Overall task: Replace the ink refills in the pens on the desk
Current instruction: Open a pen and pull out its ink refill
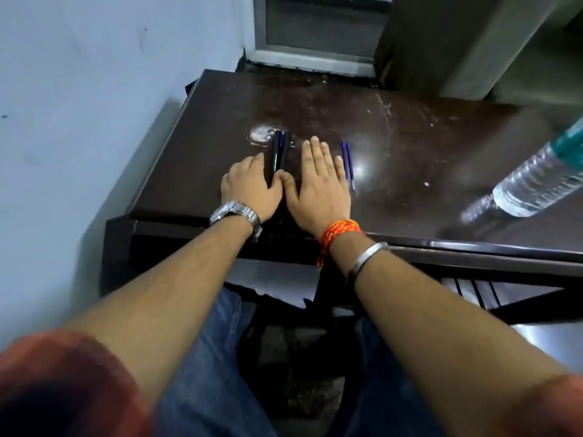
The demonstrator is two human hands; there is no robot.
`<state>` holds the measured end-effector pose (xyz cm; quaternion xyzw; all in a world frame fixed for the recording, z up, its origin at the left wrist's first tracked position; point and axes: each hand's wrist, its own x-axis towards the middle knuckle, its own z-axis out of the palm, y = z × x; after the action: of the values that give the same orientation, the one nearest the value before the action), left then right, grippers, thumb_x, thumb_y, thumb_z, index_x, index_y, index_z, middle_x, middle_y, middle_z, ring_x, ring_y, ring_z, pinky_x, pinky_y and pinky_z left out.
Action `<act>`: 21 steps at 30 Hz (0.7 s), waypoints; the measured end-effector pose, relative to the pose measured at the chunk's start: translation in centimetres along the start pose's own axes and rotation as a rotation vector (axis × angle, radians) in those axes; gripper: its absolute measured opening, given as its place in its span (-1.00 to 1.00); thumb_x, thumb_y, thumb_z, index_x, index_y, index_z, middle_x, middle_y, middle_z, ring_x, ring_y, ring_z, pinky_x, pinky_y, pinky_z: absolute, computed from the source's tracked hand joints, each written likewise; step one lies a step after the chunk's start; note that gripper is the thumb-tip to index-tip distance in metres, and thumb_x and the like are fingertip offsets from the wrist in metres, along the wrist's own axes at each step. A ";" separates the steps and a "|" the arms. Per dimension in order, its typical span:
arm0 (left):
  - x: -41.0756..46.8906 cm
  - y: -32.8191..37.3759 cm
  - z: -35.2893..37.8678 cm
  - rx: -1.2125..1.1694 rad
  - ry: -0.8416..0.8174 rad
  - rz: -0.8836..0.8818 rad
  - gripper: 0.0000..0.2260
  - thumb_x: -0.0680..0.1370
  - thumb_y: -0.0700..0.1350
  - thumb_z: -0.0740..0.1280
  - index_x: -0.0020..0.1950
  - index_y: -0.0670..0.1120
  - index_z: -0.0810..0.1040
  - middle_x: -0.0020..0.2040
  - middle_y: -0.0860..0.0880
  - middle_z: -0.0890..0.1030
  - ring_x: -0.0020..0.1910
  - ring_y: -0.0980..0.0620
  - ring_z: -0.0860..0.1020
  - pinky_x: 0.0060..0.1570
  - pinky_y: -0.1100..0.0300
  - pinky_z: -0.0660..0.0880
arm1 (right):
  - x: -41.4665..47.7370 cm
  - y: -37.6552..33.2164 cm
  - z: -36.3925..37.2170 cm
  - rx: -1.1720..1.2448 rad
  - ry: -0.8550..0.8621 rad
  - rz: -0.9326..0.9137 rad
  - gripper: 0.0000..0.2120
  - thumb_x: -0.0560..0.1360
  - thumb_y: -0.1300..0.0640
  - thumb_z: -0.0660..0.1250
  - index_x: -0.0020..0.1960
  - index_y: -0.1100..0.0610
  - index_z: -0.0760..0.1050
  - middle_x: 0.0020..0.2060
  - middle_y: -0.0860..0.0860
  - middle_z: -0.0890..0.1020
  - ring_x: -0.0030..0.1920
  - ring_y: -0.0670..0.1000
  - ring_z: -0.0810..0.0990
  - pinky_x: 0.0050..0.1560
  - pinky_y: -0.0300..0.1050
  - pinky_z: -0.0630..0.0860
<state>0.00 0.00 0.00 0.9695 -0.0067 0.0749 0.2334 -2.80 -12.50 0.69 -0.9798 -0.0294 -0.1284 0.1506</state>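
Observation:
Two dark pens lie side by side on the dark brown desk, pointing away from me. My left hand rests palm down just left of them, its thumb and fingers touching their near ends. My right hand lies flat on the desk to the right of the pens, fingers spread, holding nothing. Two thin blue ink refills lie parallel on the desk just right of my right hand, apart from it.
A clear plastic water bottle lies tilted at the desk's right side. A pale wall stands to the left and a window frame behind the desk. The desk's front edge runs just under my wrists.

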 end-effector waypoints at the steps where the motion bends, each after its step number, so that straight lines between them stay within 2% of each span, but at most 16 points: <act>1: 0.2 0.0 0.0 -0.011 0.041 -0.020 -0.51 0.53 0.12 0.18 0.38 -0.11 0.41 0.33 -0.10 0.50 0.30 -0.16 0.41 0.26 -0.09 0.31 | 0.1 0.0 0.3 0.010 0.004 0.000 -0.36 0.63 -0.13 0.04 0.59 0.18 0.06 0.60 0.08 0.10 0.60 0.04 0.03 0.57 0.01 -0.14; 3: 0.9 0.0 0.3 -0.025 0.093 -0.080 -0.53 0.54 0.18 0.15 0.34 -0.05 0.46 0.30 -0.05 0.52 0.30 -0.13 0.39 0.25 -0.10 0.29 | 0.2 0.2 0.7 0.016 0.022 -0.011 -0.38 0.62 -0.08 0.06 0.59 0.18 0.05 0.60 0.08 0.11 0.60 0.03 0.02 0.58 0.01 -0.12; 6: 3.1 -0.2 0.5 -0.101 0.075 -0.148 -0.58 0.52 0.24 0.16 0.15 0.01 0.58 0.11 0.00 0.57 0.17 -0.11 0.44 0.10 -0.03 0.33 | 1.1 0.6 1.9 0.030 0.067 -0.023 -0.38 0.62 -0.06 0.09 0.58 0.18 0.07 0.60 0.09 0.13 0.60 0.05 0.05 0.58 0.03 -0.08; 9: 4.7 -0.5 0.3 -0.171 0.052 -0.157 -0.64 0.50 0.23 0.23 0.04 0.01 0.63 0.00 0.01 0.59 0.07 -0.09 0.52 0.07 0.01 0.43 | 2.5 0.3 2.2 0.031 0.117 0.008 -0.40 0.62 -0.07 0.08 0.58 0.18 0.10 0.59 0.10 0.16 0.59 0.06 0.08 0.57 0.04 -0.07; 13: 5.4 -0.3 -0.3 -0.233 0.024 -0.148 -0.78 0.46 0.12 0.35 -0.12 0.01 0.68 -0.24 0.06 0.64 -0.13 -0.04 0.61 -0.06 0.02 0.55 | 4.3 0.2 2.5 0.022 0.050 0.049 -0.42 0.64 -0.03 0.05 0.59 0.15 0.06 0.60 0.06 0.12 0.60 0.01 0.02 0.58 0.01 -0.13; 16: 5.8 -0.3 -0.6 -0.265 0.008 -0.196 -0.81 0.44 0.10 0.41 -0.11 0.01 0.70 -0.27 0.06 0.67 -0.14 0.00 0.64 -0.09 0.06 0.58 | 4.7 0.3 3.2 0.053 0.012 0.084 -0.45 0.65 0.01 0.04 0.59 0.14 0.05 0.60 0.04 0.11 0.60 0.00 0.01 0.56 -0.04 -0.17; 18: 5.9 -0.2 -0.5 -0.267 0.006 -0.194 -0.81 0.42 0.10 0.43 -0.19 0.00 0.71 -0.31 0.05 0.67 -0.17 -0.02 0.64 -0.12 0.06 0.58 | 4.8 0.4 3.4 0.062 0.008 0.085 -0.45 0.62 0.08 0.07 0.59 0.16 0.08 0.60 0.05 0.14 0.60 0.01 0.04 0.57 -0.02 -0.14; 21: 5.6 0.1 -0.5 -0.233 0.021 -0.203 -0.79 0.40 0.10 0.42 -0.30 -0.01 0.69 -0.39 0.03 0.64 -0.32 -0.01 0.57 -0.32 0.19 0.52 | 5.0 0.3 3.1 0.094 0.001 0.091 -0.40 0.55 0.18 0.11 0.58 0.19 0.10 0.59 0.08 0.15 0.60 0.04 0.05 0.57 0.01 -0.12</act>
<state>5.50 0.28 1.33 0.9307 0.0852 0.0598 0.3508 2.83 -11.76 -0.96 -0.9719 0.0091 -0.1202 0.2021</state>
